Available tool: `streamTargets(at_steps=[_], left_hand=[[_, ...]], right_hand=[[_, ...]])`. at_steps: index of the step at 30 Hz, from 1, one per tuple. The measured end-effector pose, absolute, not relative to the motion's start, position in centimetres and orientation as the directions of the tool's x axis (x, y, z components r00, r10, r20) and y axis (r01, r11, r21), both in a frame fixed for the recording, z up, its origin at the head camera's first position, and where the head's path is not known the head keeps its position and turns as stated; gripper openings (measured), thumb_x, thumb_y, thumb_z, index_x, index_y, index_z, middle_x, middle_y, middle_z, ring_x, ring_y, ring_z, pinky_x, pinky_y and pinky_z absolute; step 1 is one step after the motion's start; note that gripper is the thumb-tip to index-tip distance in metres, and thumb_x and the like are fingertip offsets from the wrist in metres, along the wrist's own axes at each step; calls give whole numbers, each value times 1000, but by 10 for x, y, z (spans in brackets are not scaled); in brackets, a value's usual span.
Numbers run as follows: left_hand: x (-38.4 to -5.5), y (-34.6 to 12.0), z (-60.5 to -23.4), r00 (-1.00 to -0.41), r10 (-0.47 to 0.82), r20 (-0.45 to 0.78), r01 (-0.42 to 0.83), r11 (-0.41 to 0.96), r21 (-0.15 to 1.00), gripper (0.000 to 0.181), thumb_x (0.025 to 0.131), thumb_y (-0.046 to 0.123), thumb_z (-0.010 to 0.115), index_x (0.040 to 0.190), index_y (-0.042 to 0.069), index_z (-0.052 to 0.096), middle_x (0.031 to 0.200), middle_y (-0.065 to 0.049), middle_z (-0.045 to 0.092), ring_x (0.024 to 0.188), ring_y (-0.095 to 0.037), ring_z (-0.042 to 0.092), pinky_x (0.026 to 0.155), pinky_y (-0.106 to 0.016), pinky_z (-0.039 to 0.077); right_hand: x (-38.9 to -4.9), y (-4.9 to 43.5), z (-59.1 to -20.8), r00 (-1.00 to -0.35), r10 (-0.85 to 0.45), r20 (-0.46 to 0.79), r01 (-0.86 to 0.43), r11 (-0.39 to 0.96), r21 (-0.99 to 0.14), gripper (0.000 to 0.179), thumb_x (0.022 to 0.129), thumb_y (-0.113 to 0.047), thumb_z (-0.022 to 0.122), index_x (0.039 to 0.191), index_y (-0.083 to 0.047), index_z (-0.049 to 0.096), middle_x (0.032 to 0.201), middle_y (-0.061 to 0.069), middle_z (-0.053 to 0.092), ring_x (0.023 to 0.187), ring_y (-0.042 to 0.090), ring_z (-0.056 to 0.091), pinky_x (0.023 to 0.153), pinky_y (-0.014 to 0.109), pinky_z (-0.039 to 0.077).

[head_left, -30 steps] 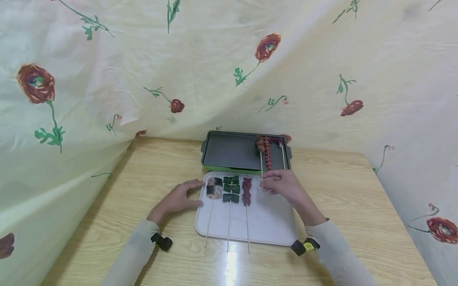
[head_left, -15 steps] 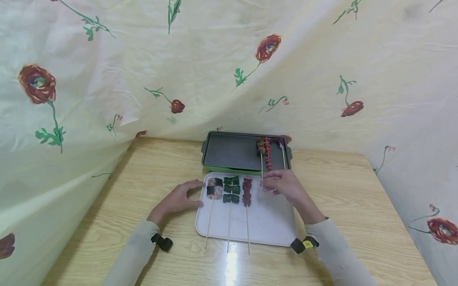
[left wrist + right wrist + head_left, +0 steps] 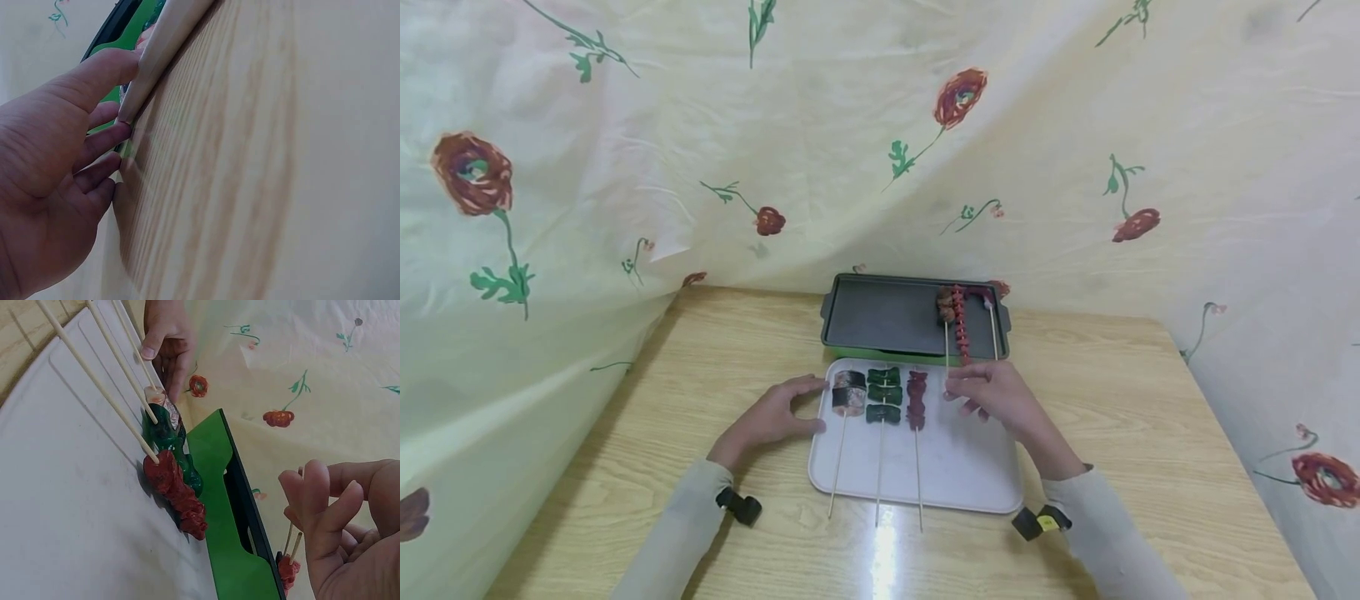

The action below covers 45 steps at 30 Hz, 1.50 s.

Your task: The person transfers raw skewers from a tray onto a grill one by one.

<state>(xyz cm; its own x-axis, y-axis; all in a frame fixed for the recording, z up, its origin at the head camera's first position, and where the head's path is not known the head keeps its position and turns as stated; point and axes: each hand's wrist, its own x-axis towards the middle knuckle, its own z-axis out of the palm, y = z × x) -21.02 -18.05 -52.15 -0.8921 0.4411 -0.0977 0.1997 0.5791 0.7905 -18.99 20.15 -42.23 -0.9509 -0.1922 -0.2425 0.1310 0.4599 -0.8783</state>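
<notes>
My left hand [image 3: 778,412] rests at the left edge of the white tray [image 3: 970,467], thumb and fingers spread and touching its rim. In the left wrist view, the thumb of that hand [image 3: 56,144] lies against the tray's side. With thumb and fingertips, my right hand [image 3: 996,396] pinches the stick of a brown meat skewer [image 3: 945,307], whose meat lies on the black griddle [image 3: 880,312]. On the tray lie a pale skewer with dark bands [image 3: 848,393], a green pepper skewer [image 3: 883,395] and a red meat skewer [image 3: 917,400].
Beside the brown skewer, a skewer of small red pieces [image 3: 961,325] and a dark purple curled skewer [image 3: 981,296] lie at the griddle's right end. The griddle's green side [image 3: 219,487] adjoins the tray. Flowered cloth [image 3: 820,167] hangs behind the wooden table [image 3: 737,333].
My right hand has drawn slightly down towards me, and its lower fingers have spread a little. The left hand and the skewers on the tray have stayed in place.
</notes>
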Motion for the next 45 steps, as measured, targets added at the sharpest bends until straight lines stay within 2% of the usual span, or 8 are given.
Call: streamTargets(at_steps=[4, 11, 17, 23, 30, 37, 45], left_hand=[[-211, -180, -521, -892, 441, -96, 203, 582, 788, 72, 86, 37, 84, 150, 23, 54, 161, -7, 41, 152, -31, 32, 124, -51, 29], [-210, -180, -520, -894, 436, -104, 198, 591, 782, 72, 86, 35, 83, 150, 22, 53, 162, -7, 40, 152, -31, 32, 124, -50, 29], [-210, -180, -520, -891, 443, -99, 204, 585, 785, 72, 86, 36, 83, 150, 21, 53, 162, -8, 40, 152, -31, 31, 124, -51, 29], [-210, -180, -520, -890, 446, -93, 207, 576, 791, 71, 86, 34, 83, 150, 19, 54, 161, -10, 40, 151, -32, 32, 124, -51, 30], [-210, -180, -521, -887, 455, -82, 225, 579, 784, 71, 86, 34, 83, 150, 19, 54, 161, -10, 41, 151, -33, 32, 123, -51, 30], [-212, -181, -525, -886, 456, -83, 227, 583, 780, 72, 86, 37, 83, 150, 21, 54, 161, -9, 41, 152, -32, 32, 123, -52, 29], [-211, -181, -524, -888, 452, -81, 223, 579, 784, 72, 86, 38, 83, 149, 21, 54, 161, -9, 41, 151, -32, 32, 124, -52, 29]], right_hand=[[-187, 205, -423, -952, -189, -241, 126, 477, -870, 41, 101, -25, 63, 129, 5, 66, 104, 13, 77, 71, 19, 70, 53, 25, 51], [-176, 210, -420, -942, -226, -246, 108, 492, -864, 45, 103, -27, 60, 133, 7, 62, 109, 16, 76, 80, 22, 74, 66, 36, 61], [-155, 209, -409, -954, -246, -168, 24, 500, -866, 37, 102, -22, 62, 130, 3, 64, 108, 16, 76, 82, 24, 73, 63, 32, 61], [-124, 199, -404, -963, -258, -84, -73, 544, -836, 32, 97, -25, 72, 122, -5, 71, 96, 6, 76, 76, 21, 71, 61, 34, 62], [-98, 185, -425, -944, -318, -92, -108, 559, -822, 27, 95, -20, 72, 114, -1, 73, 89, 8, 76, 70, 25, 70, 54, 27, 59], [-86, 177, -454, -942, -320, -95, -114, 576, -809, 24, 92, -22, 75, 107, -4, 75, 84, -4, 74, 69, 8, 66, 58, 24, 57], [-78, 172, -474, -949, -290, -124, -61, 553, -831, 25, 90, -21, 77, 107, -2, 75, 84, 0, 75, 66, 9, 66, 61, 24, 57]])
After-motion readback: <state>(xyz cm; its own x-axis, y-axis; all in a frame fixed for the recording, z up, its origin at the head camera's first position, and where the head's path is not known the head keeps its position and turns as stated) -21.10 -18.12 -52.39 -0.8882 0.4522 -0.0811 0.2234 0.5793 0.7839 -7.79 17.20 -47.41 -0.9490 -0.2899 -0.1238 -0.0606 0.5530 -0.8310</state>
